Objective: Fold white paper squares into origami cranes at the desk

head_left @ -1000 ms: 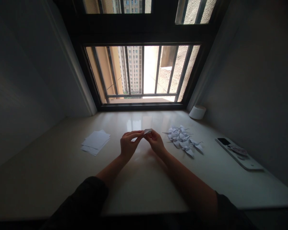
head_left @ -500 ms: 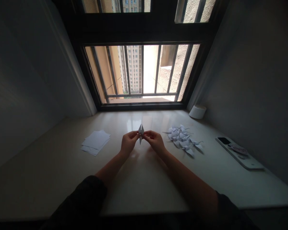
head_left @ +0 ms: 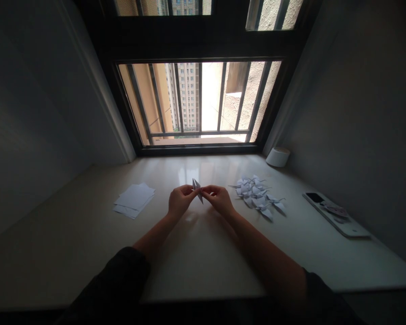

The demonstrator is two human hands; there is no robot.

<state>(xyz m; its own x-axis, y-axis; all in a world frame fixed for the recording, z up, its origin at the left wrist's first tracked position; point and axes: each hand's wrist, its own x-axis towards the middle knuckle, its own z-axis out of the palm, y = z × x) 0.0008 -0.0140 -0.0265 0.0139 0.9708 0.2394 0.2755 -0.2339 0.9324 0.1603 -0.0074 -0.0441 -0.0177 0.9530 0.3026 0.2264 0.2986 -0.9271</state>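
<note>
A small piece of folded white paper [head_left: 196, 184] is held between my two hands above the middle of the sill. Its two narrow points face the window, and another point sticks out toward me. My left hand [head_left: 182, 198] pinches its left side between thumb and fingers. From the other side, my right hand [head_left: 219, 198] pinches it too, with the fingertips of both hands almost meeting. The fingers hide the paper's middle. To the right of my right hand lies a pile of folded white paper cranes [head_left: 255, 194].
Several loose white paper sheets [head_left: 135, 201] lie stacked at the left. A pale phone [head_left: 338, 214] with something on top rests at the right wall. A white round object [head_left: 278, 156] stands in the back right corner, beside the barred window [head_left: 199, 104].
The folded paper has tilted, its far points swinging to the left and its near point to the right. My left hand has shifted slightly left; both hands still pinch the paper.
</note>
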